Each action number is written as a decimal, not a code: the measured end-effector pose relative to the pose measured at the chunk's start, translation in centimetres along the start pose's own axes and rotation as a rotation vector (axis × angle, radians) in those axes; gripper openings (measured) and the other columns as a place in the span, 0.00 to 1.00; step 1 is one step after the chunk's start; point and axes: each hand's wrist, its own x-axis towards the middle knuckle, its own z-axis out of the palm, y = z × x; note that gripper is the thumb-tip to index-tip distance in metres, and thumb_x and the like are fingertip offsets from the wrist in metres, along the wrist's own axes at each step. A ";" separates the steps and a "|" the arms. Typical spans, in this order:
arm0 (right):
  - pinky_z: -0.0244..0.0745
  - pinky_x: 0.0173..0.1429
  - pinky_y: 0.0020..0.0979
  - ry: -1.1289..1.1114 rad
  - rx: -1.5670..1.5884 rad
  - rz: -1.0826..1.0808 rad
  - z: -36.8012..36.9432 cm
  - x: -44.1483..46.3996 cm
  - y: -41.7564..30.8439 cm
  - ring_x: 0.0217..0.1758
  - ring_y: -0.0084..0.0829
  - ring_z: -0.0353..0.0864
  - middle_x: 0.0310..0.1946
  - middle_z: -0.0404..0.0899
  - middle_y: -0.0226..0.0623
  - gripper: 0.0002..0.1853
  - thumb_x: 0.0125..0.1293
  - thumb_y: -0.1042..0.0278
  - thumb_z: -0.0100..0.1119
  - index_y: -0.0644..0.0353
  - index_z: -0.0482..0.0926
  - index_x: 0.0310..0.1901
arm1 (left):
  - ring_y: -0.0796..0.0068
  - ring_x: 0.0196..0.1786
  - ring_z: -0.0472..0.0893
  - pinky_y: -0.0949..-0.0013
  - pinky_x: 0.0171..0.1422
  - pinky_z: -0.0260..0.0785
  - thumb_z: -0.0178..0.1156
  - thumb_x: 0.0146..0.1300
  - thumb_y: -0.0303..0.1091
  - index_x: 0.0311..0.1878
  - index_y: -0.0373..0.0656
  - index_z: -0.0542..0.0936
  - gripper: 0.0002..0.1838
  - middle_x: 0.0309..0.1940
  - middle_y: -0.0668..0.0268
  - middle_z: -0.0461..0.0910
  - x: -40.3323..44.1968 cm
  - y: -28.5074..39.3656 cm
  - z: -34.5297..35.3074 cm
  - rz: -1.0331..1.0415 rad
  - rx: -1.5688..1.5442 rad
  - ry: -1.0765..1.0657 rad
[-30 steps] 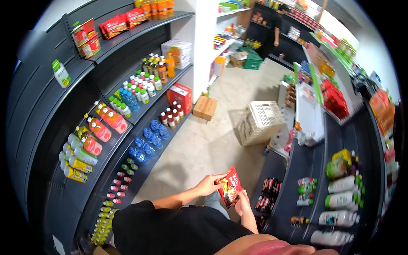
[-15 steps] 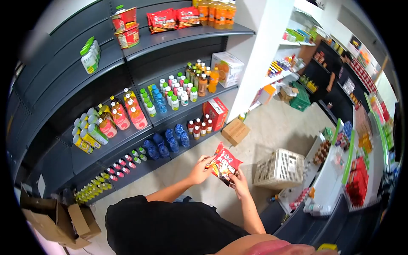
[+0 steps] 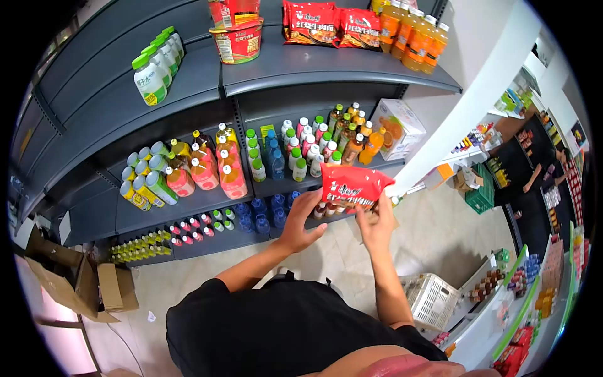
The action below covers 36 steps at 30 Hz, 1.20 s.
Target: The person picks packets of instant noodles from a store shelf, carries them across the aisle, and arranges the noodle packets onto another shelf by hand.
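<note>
A red packet of instant noodles (image 3: 357, 186) is held up in front of the shelves, its printed front facing me. My right hand (image 3: 377, 229) grips its lower right part, fingers pressed against the wrapper. At the packet's left edge is my left hand (image 3: 300, 221), with thumb and fingers apart; whether its fingertips touch the wrapper I cannot tell. Similar red noodle packets (image 3: 311, 24) lie on the top shelf (image 3: 339, 70), between stacked noodle tubs (image 3: 237, 43) and orange drink bottles (image 3: 411, 39).
Lower shelves hold rows of bottles (image 3: 205, 173) and cans (image 3: 147, 188). A white crate (image 3: 430, 300) stands on the floor to the right, open cardboard boxes (image 3: 116, 286) at left. Another person's arm (image 3: 532, 178) shows far right, near a green crate (image 3: 480, 191).
The noodle packet has been raised toward the top shelf. My left hand has come off its front and opened; my right hand still grips it. The view has moved closer to the shelves.
</note>
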 end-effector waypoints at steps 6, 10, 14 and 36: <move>0.76 0.61 0.39 0.074 0.100 -0.228 0.8 14.3 -1.7 0.57 0.47 0.82 0.55 0.80 0.50 0.34 0.57 0.76 0.77 0.67 0.74 0.65 | 0.40 0.75 0.66 0.48 0.79 0.56 0.70 0.59 0.42 0.80 0.36 0.61 0.48 0.77 0.41 0.62 11.8 0.1 -2.7 0.311 0.058 0.162; 0.79 0.54 0.34 0.175 0.486 -0.308 4.3 25.7 -0.5 0.49 0.36 0.83 0.52 0.81 0.45 0.39 0.59 0.71 0.79 0.68 0.70 0.70 | 0.38 0.74 0.67 0.47 0.78 0.58 0.72 0.59 0.47 0.78 0.45 0.67 0.45 0.77 0.39 0.61 21.7 0.6 -5.5 0.497 0.253 0.253; 0.79 0.61 0.40 0.161 0.303 -0.470 7.3 36.3 -1.9 0.59 0.50 0.84 0.60 0.81 0.54 0.41 0.61 0.66 0.78 0.63 0.68 0.74 | 0.38 0.71 0.70 0.48 0.75 0.66 0.76 0.55 0.42 0.71 0.56 0.78 0.37 0.76 0.41 0.63 30.1 -0.3 -7.5 0.360 0.568 0.355; 0.81 0.49 0.41 -0.225 0.188 -0.399 12.9 40.5 0.6 0.47 0.40 0.86 0.39 0.87 0.33 0.17 0.64 0.52 0.71 0.48 0.85 0.51 | 0.54 0.74 0.72 0.50 0.75 0.65 0.54 0.67 0.71 0.73 0.56 0.77 0.39 0.71 0.58 0.75 35.6 -4.7 -6.7 -0.353 1.219 0.127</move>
